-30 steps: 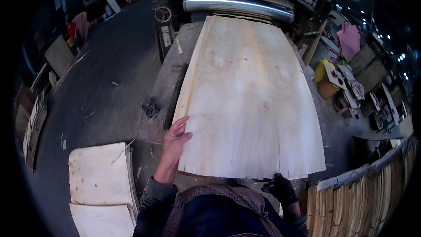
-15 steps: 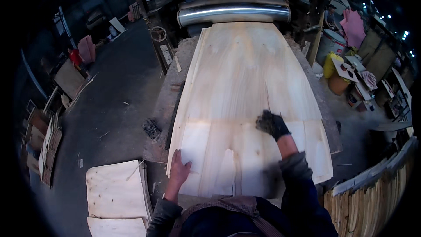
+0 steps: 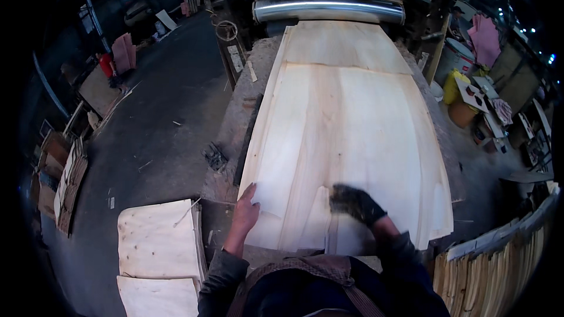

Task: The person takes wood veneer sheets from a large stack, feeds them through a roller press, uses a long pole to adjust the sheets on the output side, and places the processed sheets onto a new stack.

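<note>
Pale wood veneer sheets (image 3: 364, 123) lie stacked in front of me, reaching up to a shiny metal roller (image 3: 329, 9) at the far end. A crosswise edge shows where a farther veneer sheet (image 3: 346, 44) lies over the pile, close to the roller. My bare left hand (image 3: 245, 208) rests at the near left edge of the stack, its index finger stretched out and thumb apart. In a dark glove, my right hand (image 3: 357, 204) is over the near middle of the top sheet, fingers extended and somewhat blurred. Neither hand visibly grips anything. A split (image 3: 329, 217) runs lengthwise near the right fingertips.
A worn machine table (image 3: 220, 179) borders the stack, with a dark clump (image 3: 215, 156) on its left side. More veneer (image 3: 155, 240) is piled at lower left, and upright veneer bundles (image 3: 499, 258) stand at lower right. Buckets (image 3: 464, 114) and a person in red (image 3: 107, 66) are farther off.
The far veneer sheet has slid away toward the roller, baring more of the sheet below. My right hand has come back toward me and slightly left. My left hand stays at the left edge.
</note>
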The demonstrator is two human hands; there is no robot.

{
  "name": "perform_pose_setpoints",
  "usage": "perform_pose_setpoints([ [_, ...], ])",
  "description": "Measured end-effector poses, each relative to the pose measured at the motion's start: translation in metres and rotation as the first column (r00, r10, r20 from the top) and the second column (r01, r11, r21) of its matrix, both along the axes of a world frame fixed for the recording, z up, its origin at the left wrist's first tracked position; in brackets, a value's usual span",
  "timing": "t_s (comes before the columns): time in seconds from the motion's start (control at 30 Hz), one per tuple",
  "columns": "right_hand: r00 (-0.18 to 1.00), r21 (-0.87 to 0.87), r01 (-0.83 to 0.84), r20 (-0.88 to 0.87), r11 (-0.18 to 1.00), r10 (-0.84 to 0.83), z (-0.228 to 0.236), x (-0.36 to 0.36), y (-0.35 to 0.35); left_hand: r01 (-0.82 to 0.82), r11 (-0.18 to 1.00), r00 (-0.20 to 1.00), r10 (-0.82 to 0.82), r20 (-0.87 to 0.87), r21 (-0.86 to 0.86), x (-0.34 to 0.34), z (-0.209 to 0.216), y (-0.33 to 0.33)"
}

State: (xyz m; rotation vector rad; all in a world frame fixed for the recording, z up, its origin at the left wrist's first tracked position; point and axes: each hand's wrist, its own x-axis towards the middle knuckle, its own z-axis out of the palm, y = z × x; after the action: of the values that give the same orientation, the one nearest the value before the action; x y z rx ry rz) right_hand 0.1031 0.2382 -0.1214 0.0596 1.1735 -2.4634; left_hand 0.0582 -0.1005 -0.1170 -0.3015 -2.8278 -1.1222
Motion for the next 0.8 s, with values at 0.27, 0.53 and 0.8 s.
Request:
perform_pose_setpoints([
  [0.27,0.997,0.503,0.046,0.029,0.863,-0.07,-0.008,0.161,-0.015,0.052,0.838,0.97,-0.171,0.171,0.543,-0.014,0.021,-0.008],
  [0.53,0.715,0.196,0.522,0.43,0.83,-0.551,-0.038,0.207,0.002,0.065,0.973,0.997,-0.075,-0.036,-0.223,-0.008,-0.002,-0.005],
  [0.8,0.887,0.84,0.46,-0.423,0.287,-0.185,0.035,0.192,0.0,-0.097,0.864,0.947,-0.072,0.312,0.494,-0.025,-0.026,-0.013],
])
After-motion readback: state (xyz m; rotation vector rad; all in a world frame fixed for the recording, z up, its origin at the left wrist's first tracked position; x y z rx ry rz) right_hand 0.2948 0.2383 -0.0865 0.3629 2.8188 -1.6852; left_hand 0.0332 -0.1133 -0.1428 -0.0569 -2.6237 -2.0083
